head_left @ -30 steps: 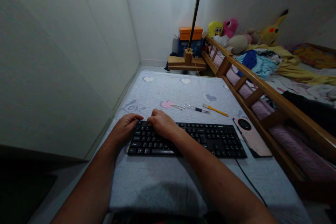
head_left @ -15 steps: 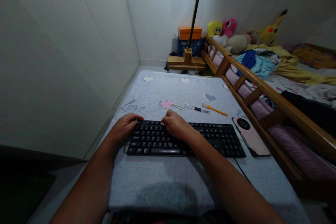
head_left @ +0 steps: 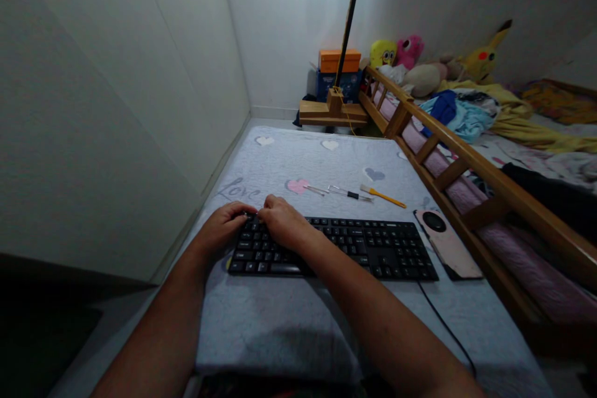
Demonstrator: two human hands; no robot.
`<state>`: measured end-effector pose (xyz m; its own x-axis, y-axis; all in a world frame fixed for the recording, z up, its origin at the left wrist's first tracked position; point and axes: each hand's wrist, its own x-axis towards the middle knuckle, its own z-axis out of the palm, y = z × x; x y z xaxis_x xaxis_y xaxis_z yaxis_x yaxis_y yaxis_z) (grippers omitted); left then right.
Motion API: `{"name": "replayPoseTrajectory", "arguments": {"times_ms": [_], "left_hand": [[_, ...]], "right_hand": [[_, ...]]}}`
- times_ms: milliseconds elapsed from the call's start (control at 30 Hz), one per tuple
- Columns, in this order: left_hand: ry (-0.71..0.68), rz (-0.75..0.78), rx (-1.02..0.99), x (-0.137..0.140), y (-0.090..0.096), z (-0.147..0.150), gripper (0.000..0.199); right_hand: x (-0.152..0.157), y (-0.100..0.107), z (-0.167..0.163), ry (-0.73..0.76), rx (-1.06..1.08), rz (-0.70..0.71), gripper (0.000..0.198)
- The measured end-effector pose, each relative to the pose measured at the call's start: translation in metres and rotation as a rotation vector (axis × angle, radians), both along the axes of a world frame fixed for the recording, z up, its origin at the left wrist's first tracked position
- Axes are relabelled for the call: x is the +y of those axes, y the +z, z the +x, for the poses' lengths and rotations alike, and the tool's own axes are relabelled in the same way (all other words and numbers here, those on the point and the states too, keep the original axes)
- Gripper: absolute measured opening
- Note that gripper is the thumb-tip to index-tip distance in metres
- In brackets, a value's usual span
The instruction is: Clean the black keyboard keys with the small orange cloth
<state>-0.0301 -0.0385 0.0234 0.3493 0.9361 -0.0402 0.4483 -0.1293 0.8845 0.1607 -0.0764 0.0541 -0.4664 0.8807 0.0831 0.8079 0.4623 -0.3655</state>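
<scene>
A black keyboard [head_left: 385,253] lies flat on the cloth-covered table. My left hand [head_left: 226,226] grips its left end, with the thumb over the top left corner. Over the upper left keys, close to my left fingers, my right hand [head_left: 283,222] is closed with its fingertips pressed down on the top row. Whatever those fingertips pinch is too small and hidden to name. Behind the keyboard lie some cotton swabs [head_left: 316,189], a thin tool with a black grip [head_left: 353,195] and a brush with a yellow handle [head_left: 383,195].
To the right of the keyboard is a pink phone [head_left: 448,245]. A wooden bed rail [head_left: 459,152] runs along the right side, and a white cabinet [head_left: 116,74] stands at the left. The keyboard's cable [head_left: 445,322] trails toward the front. A wooden stand [head_left: 333,113] is beyond the table.
My right hand has moved left along the keyboard's top row, from its middle-left part to near the left corner. My left hand stays on the left end.
</scene>
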Motion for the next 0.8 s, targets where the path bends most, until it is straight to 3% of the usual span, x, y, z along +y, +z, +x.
{"name": "replayPoseTrajectory", "arguments": {"times_ms": [433,800], "left_hand": [[0.074,-0.138,-0.024,-0.008,0.007,0.005,0.036],[0.08,-0.161,-0.036,-0.008,0.006,0.004,0.037]], "right_hand": [[-0.025,0.004,0.053,-0.11,-0.065,-0.041,0.028],[-0.05,0.004,0.097,-0.204,-0.064,-0.025,0.028]]}}
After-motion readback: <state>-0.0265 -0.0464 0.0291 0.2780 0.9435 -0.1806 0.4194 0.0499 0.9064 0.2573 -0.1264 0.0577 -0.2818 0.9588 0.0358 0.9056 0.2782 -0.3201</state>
